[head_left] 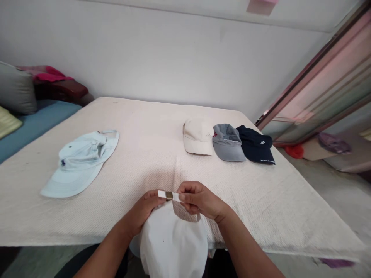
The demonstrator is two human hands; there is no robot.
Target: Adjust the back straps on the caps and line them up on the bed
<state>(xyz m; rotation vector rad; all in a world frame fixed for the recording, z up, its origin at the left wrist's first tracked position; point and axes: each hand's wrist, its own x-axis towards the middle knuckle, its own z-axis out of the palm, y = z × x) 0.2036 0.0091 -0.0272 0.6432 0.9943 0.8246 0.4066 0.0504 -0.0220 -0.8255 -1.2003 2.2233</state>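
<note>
A white cap is at the table's front edge, its back opening facing away from me. My left hand is closed on the cap's rim and the left part of its white strap, beside a brass-coloured buckle. Between thumb and fingers, my right hand pinches the strap just right of the buckle. A light blue cap lies at the left of the table. Toward the right, a cream cap, a grey cap and a navy cap sit in a row, edges touching or overlapping.
A cream textured cloth covers the table, which stands against a white wall. Cushions rest on a blue seat at the far left. Sliding panels and bags are at the right.
</note>
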